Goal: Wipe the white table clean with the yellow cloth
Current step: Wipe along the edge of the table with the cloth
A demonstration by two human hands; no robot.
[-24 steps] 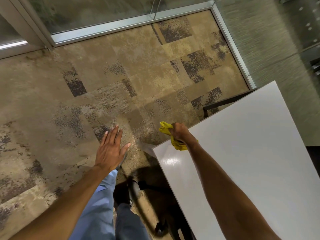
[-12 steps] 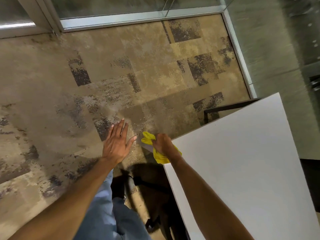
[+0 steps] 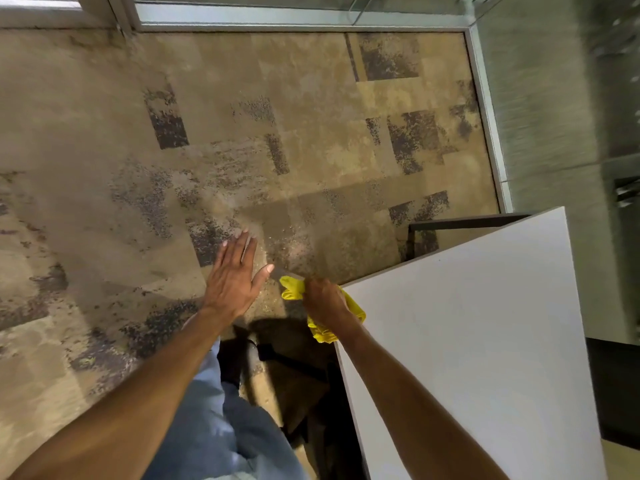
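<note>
The white table [image 3: 478,334] fills the right half of the head view, its near left corner under my right hand. My right hand [image 3: 323,301] is closed on the crumpled yellow cloth [image 3: 292,289], which bunches out past the corner on both sides of the fist. My left hand [image 3: 233,280] hovers flat over the carpet just left of the cloth, fingers spread and holding nothing, its thumb close to the cloth but apart from it.
Patterned brown carpet [image 3: 242,140] spreads out ahead and to the left. A metal-framed glass wall [image 3: 298,19] runs along the far edge and down the right side. Dark table legs [image 3: 467,223] show behind the table. My blue trouser legs [image 3: 225,427] stand below.
My right hand has dragged the yellow cloth left along the table edge to its corner. My left hand has closed in toward the cloth. The camera has tilted slightly.
</note>
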